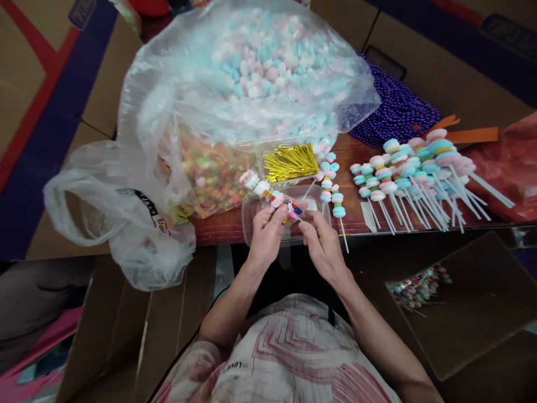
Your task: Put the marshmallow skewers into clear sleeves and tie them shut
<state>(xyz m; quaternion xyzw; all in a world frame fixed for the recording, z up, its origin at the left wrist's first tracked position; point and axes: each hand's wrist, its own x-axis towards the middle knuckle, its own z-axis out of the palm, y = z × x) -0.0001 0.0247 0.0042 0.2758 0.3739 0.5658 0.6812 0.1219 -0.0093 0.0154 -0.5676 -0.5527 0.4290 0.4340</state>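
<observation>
A candy skewer point(263, 189) of pastel and coloured pieces, in a clear printed wrapper, slants across above a clear plastic tub point(251, 224). My left hand point(268, 230) is closed round its middle. My right hand point(322, 239) pinches its lower end, where the wrapper gathers near the stick; whether a tie is between those fingertips I cannot make out. Just beyond the hands, gold twist ties point(291, 162) fill a small clear container. Several unwrapped candy skewers point(338, 201) lie right of the tub, one white stick pointing toward me.
A big clear bag of pastel candies point(268, 67) stands behind a bag of orange and green candies point(222, 173). Unwrapped skewers point(415, 168) are piled at right, near purple cord point(394, 106). Below the table edge, a cardboard box point(465, 313) holds wrapped skewers point(419, 286). A plastic bag point(146, 246) hangs left.
</observation>
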